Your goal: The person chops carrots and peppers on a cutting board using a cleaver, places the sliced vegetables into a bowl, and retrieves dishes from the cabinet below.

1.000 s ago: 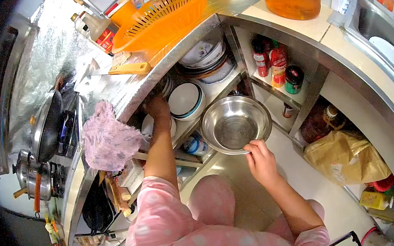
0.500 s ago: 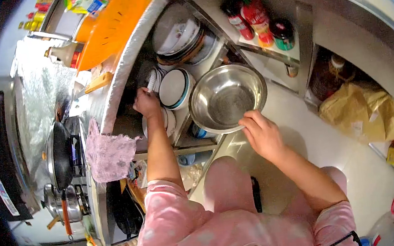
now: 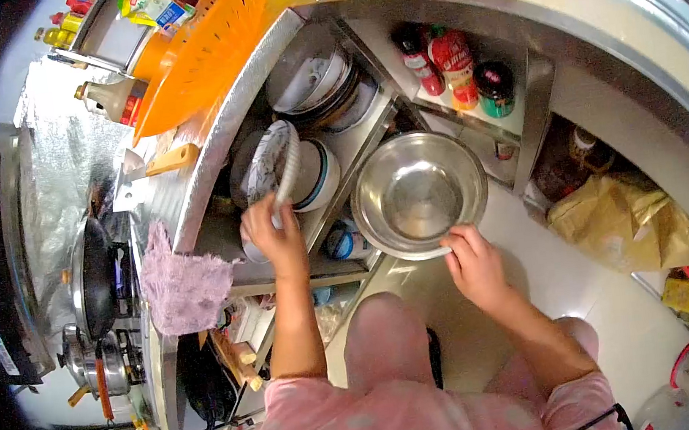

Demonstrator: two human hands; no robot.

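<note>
My left hand (image 3: 274,233) is closed on the lower edge of a patterned bowl (image 3: 270,162) with a ribbed outer side, tipped up on its side inside the low cupboard. Just right of it sits a stack of white bowls (image 3: 319,177), one with a dark blue rim. My right hand (image 3: 476,261) pinches the near rim of a shiny stainless steel basin (image 3: 377,203), held over the floor before the cupboard. Nothing shows inside the basin.
Stacked dishes (image 3: 314,82) stand deeper in the cupboard. Bottles and a jar (image 3: 496,89) fill a side shelf. A brown paper bag (image 3: 630,221) lies at right. On the counter are an orange colander (image 3: 204,61), a pink cloth (image 3: 187,284) and a wok (image 3: 97,277).
My left hand has drawn the patterned bowl out from beside the white stack and towards me, tilting it upright. The basin, still in my right hand, appears slightly further right and lower.
</note>
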